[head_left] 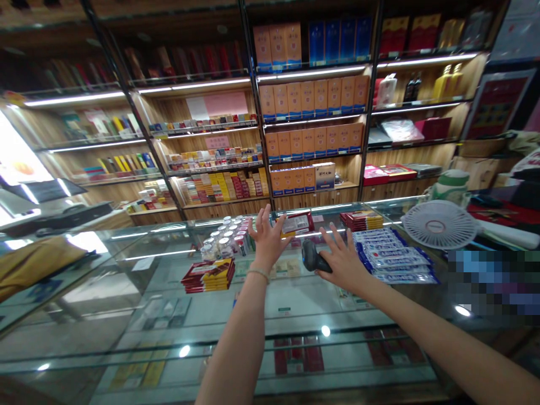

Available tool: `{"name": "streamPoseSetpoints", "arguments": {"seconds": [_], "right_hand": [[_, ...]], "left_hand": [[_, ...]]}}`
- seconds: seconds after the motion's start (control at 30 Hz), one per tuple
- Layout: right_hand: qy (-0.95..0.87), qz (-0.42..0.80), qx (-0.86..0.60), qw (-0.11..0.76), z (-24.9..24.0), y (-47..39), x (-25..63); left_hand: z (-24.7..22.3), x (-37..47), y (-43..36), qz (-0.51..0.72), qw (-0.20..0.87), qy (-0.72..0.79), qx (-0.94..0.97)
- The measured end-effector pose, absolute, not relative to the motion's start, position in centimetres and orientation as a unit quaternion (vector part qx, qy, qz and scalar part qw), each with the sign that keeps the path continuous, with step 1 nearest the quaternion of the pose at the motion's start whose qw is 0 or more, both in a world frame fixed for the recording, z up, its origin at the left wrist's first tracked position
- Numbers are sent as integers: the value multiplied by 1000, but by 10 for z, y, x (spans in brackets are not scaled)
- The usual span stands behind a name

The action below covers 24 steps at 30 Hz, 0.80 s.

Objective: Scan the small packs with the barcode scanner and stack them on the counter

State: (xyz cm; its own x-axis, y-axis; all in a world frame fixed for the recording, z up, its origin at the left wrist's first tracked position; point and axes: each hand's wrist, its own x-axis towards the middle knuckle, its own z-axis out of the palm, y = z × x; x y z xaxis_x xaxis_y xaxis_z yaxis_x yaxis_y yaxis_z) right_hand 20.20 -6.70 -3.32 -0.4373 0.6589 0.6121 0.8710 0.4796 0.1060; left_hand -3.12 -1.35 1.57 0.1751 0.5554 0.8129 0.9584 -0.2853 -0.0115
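Note:
My left hand (266, 239), with a thin band on its wrist, reaches over the glass counter with fingers spread. Just past its fingertips lies a dark red packet (298, 223) with a pale barcode panel. My right hand (343, 261) has its fingers stretched apart. Beside it, between thumb and index finger, is a black handheld barcode scanner (311, 256); its handle end meets the hand, and the contact is partly hidden. Left of my left hand are clustered small white-lidded containers (225, 239) and a stack of red and yellow packets (208, 275).
Blue-and-white packets (392, 256) lie right of my right hand, with another red-and-yellow stack (361, 219) behind them. A white fan (439, 225) and a green-lidded bottle (450, 185) stand farther right. The glass counter (274, 304) has goods beneath it; lit shelves with boxes (312, 143) line the wall.

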Motion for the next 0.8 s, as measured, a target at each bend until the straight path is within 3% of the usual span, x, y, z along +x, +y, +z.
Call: {"name": "streamPoseSetpoints", "arguments": {"seconds": [0.3, 0.53, 0.8], "right_hand": [[-836, -163, -471, 231, -26, -64, 211], [-772, -249, -501, 304, 7, -24, 224], [-775, -253, -481, 322, -1, 10, 229]], "left_hand": [[17, -31, -13, -366, 288, -520, -716], [24, -22, -18, -368, 290, -510, -721], [26, -20, -19, -355, 306, -484, -739]]}}
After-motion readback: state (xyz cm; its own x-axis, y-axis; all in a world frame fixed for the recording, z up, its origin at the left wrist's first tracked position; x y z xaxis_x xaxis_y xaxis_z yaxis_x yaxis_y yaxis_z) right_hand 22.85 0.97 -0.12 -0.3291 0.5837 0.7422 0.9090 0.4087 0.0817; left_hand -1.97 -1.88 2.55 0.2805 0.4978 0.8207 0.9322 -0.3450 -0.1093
